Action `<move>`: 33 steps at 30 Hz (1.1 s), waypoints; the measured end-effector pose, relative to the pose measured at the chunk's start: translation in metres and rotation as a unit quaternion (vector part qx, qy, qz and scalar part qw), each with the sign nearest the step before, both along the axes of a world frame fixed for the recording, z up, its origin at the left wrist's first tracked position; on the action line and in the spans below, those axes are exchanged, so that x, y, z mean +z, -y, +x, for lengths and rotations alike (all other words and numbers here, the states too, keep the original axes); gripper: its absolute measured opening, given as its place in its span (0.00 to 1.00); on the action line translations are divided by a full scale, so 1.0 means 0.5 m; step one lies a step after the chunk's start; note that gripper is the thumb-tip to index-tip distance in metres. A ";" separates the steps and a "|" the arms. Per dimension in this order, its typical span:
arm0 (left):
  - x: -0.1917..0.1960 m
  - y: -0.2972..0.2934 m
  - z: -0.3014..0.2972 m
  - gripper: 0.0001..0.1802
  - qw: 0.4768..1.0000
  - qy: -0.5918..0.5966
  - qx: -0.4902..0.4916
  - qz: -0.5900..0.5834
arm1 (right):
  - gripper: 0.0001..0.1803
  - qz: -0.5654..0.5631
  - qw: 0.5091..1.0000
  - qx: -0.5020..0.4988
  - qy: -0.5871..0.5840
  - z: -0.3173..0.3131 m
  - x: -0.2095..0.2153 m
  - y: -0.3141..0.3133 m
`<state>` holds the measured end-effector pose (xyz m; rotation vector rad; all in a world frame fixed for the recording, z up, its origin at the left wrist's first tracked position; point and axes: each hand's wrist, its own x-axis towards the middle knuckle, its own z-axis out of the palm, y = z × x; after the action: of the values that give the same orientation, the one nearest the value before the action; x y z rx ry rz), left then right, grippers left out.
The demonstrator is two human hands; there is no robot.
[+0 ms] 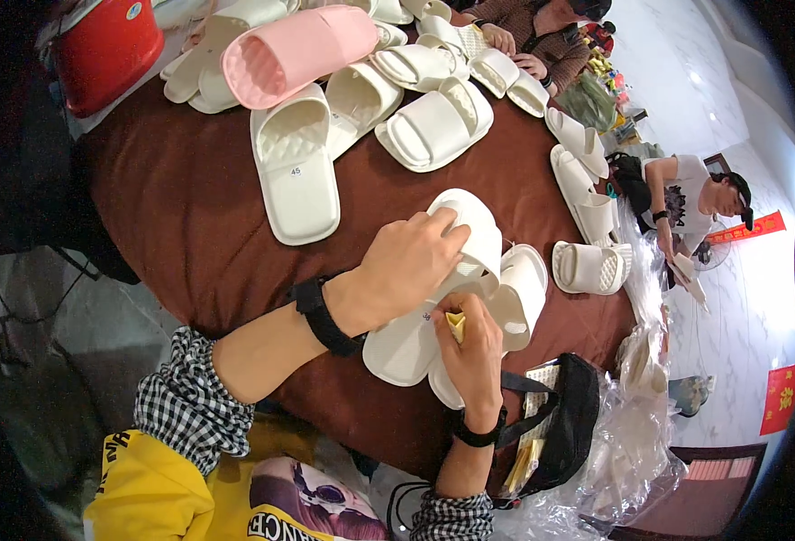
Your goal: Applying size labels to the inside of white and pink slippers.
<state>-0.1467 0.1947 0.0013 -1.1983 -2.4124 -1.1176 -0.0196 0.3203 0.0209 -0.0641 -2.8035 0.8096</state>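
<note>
There is only one view, from a camera on the person's head. It looks steeply down and forward, close over the left hand (411, 261) and the right hand (471, 347). Beyond the hands it reaches across the brown table (181, 207). The picture's rim bends and darkens.

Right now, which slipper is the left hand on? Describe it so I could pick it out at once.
On the brown table, look to the near edge, where two cream slippers overlap. The left hand grips the upper slipper over its strap. Unlike its neighbours, it lies stacked on its twin, with the right hand pinching a small yellow piece beside it.
</note>
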 end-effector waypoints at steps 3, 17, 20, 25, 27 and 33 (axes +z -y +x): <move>0.003 0.000 0.000 0.19 1.000 -0.002 -0.002 -0.008 | 0.11 0.005 1.000 0.013 -0.006 0.001 -0.002 0.001; 0.028 -0.007 0.028 0.22 0.960 -0.031 -0.252 0.122 | 0.40 -0.172 0.984 0.025 0.033 0.029 0.008 -0.046; 0.044 -0.005 0.029 0.21 0.937 0.005 -0.324 0.134 | 0.43 -0.251 0.968 0.011 0.023 0.044 -0.002 -0.072; 0.045 -0.008 0.032 0.21 0.918 0.015 -0.380 0.109 | 0.49 -0.315 0.949 0.024 0.027 0.049 -0.013 -0.081; 0.039 -0.007 0.029 0.22 0.910 0.023 -0.401 0.102 | 0.51 -0.295 0.955 0.029 0.001 0.049 -0.001 -0.074; 0.046 0.005 0.015 0.19 0.907 0.107 -0.392 0.108 | 0.55 -0.417 0.907 0.027 0.057 0.053 0.034 -0.068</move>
<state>-0.1390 0.1924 0.0241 -2.1355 -1.8582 -1.7425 0.0070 0.3541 0.0378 -0.1715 -2.3347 2.0039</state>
